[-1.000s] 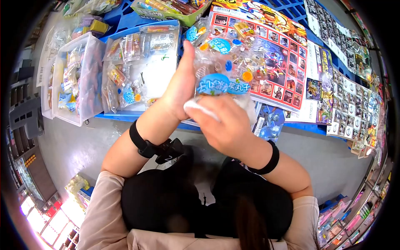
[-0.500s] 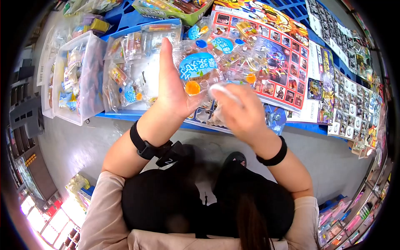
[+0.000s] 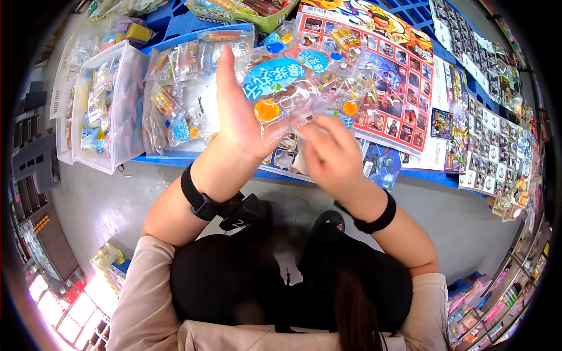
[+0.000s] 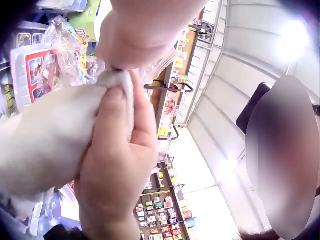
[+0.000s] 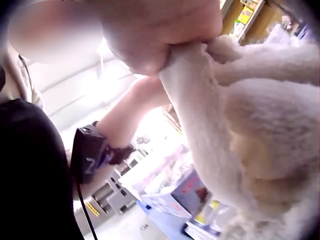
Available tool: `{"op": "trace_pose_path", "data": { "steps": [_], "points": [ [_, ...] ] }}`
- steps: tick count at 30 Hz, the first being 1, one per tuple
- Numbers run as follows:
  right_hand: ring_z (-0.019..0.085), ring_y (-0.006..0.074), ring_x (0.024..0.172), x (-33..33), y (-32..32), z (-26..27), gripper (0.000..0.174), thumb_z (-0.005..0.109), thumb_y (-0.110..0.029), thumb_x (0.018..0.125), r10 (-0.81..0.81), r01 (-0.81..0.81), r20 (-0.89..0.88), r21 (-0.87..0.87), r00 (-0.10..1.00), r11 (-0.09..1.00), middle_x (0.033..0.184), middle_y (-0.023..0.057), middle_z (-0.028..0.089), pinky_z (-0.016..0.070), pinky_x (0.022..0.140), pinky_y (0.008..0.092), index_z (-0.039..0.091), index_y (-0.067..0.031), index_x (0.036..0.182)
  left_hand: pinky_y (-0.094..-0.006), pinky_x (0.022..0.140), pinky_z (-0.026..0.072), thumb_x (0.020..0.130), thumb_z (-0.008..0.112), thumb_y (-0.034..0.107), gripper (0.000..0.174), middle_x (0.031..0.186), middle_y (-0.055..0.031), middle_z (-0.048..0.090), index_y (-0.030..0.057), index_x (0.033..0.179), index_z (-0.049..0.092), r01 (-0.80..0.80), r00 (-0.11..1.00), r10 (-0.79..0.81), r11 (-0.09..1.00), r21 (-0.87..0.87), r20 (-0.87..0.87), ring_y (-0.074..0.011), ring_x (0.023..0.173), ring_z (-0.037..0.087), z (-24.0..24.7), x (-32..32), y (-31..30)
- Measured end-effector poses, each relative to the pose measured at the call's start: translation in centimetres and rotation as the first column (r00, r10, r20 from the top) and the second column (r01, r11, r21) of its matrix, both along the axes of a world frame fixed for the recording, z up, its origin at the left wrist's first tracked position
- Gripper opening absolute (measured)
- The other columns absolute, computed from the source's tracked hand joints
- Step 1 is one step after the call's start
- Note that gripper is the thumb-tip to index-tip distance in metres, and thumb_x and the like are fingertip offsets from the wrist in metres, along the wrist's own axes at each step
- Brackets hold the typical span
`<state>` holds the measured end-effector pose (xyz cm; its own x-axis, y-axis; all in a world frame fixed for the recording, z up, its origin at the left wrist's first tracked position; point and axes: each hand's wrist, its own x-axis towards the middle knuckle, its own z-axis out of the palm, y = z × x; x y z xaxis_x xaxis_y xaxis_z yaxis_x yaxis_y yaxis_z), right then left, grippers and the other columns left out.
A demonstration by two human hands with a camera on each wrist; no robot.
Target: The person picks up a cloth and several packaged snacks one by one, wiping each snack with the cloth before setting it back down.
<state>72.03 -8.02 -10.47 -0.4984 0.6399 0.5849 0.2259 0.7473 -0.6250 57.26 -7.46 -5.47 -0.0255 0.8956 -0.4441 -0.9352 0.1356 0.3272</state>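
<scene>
My left hand (image 3: 243, 117) is palm up, with its straight thumb standing apart from a clear plastic bag (image 3: 287, 96). The bag carries a blue label and an orange disc. It lies over my left fingers, which it hides. My right hand (image 3: 333, 152) is at the bag's near right corner. In the left wrist view its thumb and fingers pinch a fluffy white cloth (image 4: 55, 135) close under my left hand. The cloth (image 5: 270, 120) shows tan patches in the right wrist view and hangs down from my right hand.
A blue-rimmed tray (image 3: 205, 108) with small packets stands left of my hands, beside a clear plastic bin (image 3: 126, 128) of bagged goods. More clear bags lie on a red-bordered picture sheet (image 3: 418, 111). Behind is a green box (image 3: 205, 17); picture sheets (image 3: 486, 146) lie to the right.
My left hand has turned palm up and shifted left, bringing the labelled bag into plain view. My right hand, first across the left palm, has drawn back to the bag's right corner.
</scene>
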Motion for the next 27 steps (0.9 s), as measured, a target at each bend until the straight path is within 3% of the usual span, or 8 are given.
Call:
{"op": "trace_pose_path", "data": {
  "steps": [4, 5, 6, 8, 12, 18, 20, 27],
  "points": [
    [0.058, 0.0198, 0.086, 1.1, 0.9, -0.1, 0.028, 0.058, 0.001, 0.078, -0.150, 0.124, -0.062, -0.312, 0.987, 0.942, 0.095, 0.0122, 0.058, 0.0465, 0.074, 0.0271, 0.057, 0.0023, 0.106, -0.0452, 0.096, 0.0372, 0.086, 0.047, 0.039, 0.053, 0.113, -0.0152, 0.055, -0.0019, 0.120, 0.046, -0.003, 1.000, 0.003, 1.000, 0.019, -0.025, -0.0310, 0.110, 0.050, -0.6, 0.3, -0.1],
    [0.057, 0.0162, 0.087, 0.9, 0.7, 0.7, 0.027, 0.058, -0.001, 0.081, -0.220, 0.085, -0.203, -0.521, 0.954, 0.849, 0.097, 0.0096, 0.058, 0.0455, 0.076, 0.0260, 0.056, 0.0017, 0.107, -0.0414, 0.096, 0.0378, 0.085, 0.052, 0.023, 0.042, 0.115, -0.0138, 0.055, -0.0015, 0.119, 0.047, 0.054, 0.989, -0.044, 0.996, 0.071, -0.140, -0.0270, 0.111, 0.050, -0.7, 0.7, -0.2],
    [0.055, 0.0127, 0.089, 0.8, 0.6, 1.2, 0.026, 0.058, -0.004, 0.083, -0.314, 0.006, -0.320, -0.693, 0.894, 0.721, 0.098, 0.0070, 0.058, 0.0446, 0.077, 0.0248, 0.055, 0.0011, 0.109, -0.0414, 0.096, 0.0378, 0.085, 0.052, 0.023, 0.042, 0.115, -0.0138, 0.055, -0.0015, 0.119, 0.047, 0.054, 0.990, -0.044, 0.996, 0.070, -0.136, -0.0270, 0.111, 0.050, -1.0, 0.8, -0.3],
    [0.052, 0.0089, 0.090, 1.3, 0.9, 1.2, 0.026, 0.057, -0.008, 0.086, -0.349, 0.008, -0.361, -0.685, 0.865, 0.729, 0.101, 0.0045, 0.057, 0.0433, 0.079, 0.0236, 0.055, 0.0005, 0.111, -0.0381, 0.096, 0.0386, 0.085, 0.053, 0.016, 0.038, 0.116, -0.0122, 0.055, -0.0013, 0.119, 0.047, 0.110, 0.949, -0.075, 0.989, 0.098, -0.308, -0.0233, 0.109, 0.051, -1.9, 0.9, -0.6],
    [0.052, 0.0086, 0.087, 1.5, 1.4, 1.6, 0.027, 0.057, -0.008, 0.086, -0.484, 0.038, -0.409, -0.732, 0.774, 0.680, 0.103, 0.0055, 0.056, 0.0434, 0.077, 0.0231, 0.054, 0.0004, 0.111, -0.0365, 0.092, 0.0440, 0.086, 0.055, 0.015, 0.037, 0.113, -0.0096, 0.057, -0.0004, 0.119, 0.047, 0.138, 0.938, -0.117, 0.990, 0.042, -0.327, -0.0200, 0.104, 0.055, -1.9, 1.2, -1.0],
    [0.055, 0.0143, 0.086, 1.1, -0.7, 1.4, 0.022, 0.060, -0.003, 0.081, -0.439, 0.180, -0.375, -0.557, 0.816, 0.811, 0.100, 0.0092, 0.057, 0.0439, 0.077, 0.0260, 0.057, -0.0002, 0.102, -0.0350, 0.090, 0.0458, 0.087, 0.055, 0.016, 0.036, 0.110, -0.0084, 0.058, 0.0014, 0.119, 0.047, 0.059, 0.941, -0.029, 0.995, 0.079, -0.338, -0.0183, 0.102, 0.056, -1.7, 1.8, -0.5],
    [0.056, 0.0202, 0.085, 0.8, -1.2, 2.0, 0.020, 0.062, 0.000, 0.076, -0.077, -0.014, -0.315, -0.278, 0.946, 0.960, 0.096, 0.0125, 0.058, 0.0442, 0.077, 0.0284, 0.059, 0.0002, 0.096, -0.0348, 0.089, 0.0461, 0.087, 0.055, 0.017, 0.036, 0.110, -0.0084, 0.058, 0.0017, 0.118, 0.047, 0.073, 0.942, -0.045, 0.995, 0.074, -0.333, -0.0182, 0.102, 0.056, -2.0, 1.5, -0.4],
    [0.056, 0.0222, 0.082, 0.3, -0.2, 1.9, 0.021, 0.061, 0.004, 0.074, -0.275, 0.106, -0.416, -0.386, 0.867, 0.916, 0.094, 0.0141, 0.057, 0.0451, 0.074, 0.0294, 0.061, -0.0007, 0.094, -0.0332, 0.087, 0.0472, 0.087, 0.056, 0.021, 0.035, 0.110, -0.0091, 0.058, 0.0022, 0.116, 0.048, 0.064, 0.938, -0.049, 0.997, 0.032, -0.342, -0.0187, 0.099, 0.058, -1.7, 1.6, -0.5]
  ]
}}
